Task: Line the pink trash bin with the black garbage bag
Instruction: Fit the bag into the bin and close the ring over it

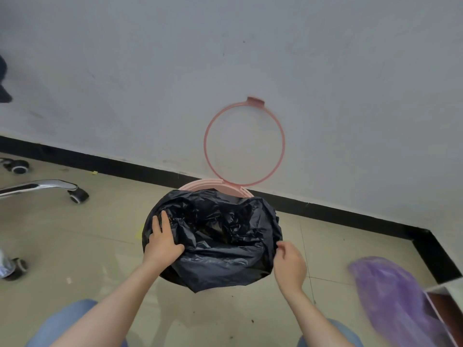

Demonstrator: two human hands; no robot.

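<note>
A pink trash bin (213,187) stands on the floor against the wall. Only its far rim shows. Its pink ring (244,142) is flipped up and leans on the wall. A black garbage bag (225,236) is draped over the bin's mouth and hangs down its front and sides, crumpled in the middle. My left hand (162,240) lies flat on the bag's left edge, fingers spread and pressing it down. My right hand (289,264) pinches the bag's right edge between thumb and fingers.
A black skirting strip (125,166) runs along the grey wall. Chrome chair legs with castors (77,195) stand on the tiled floor at the left. A purple bag (390,299) lies at the right beside a piece of furniture (448,304).
</note>
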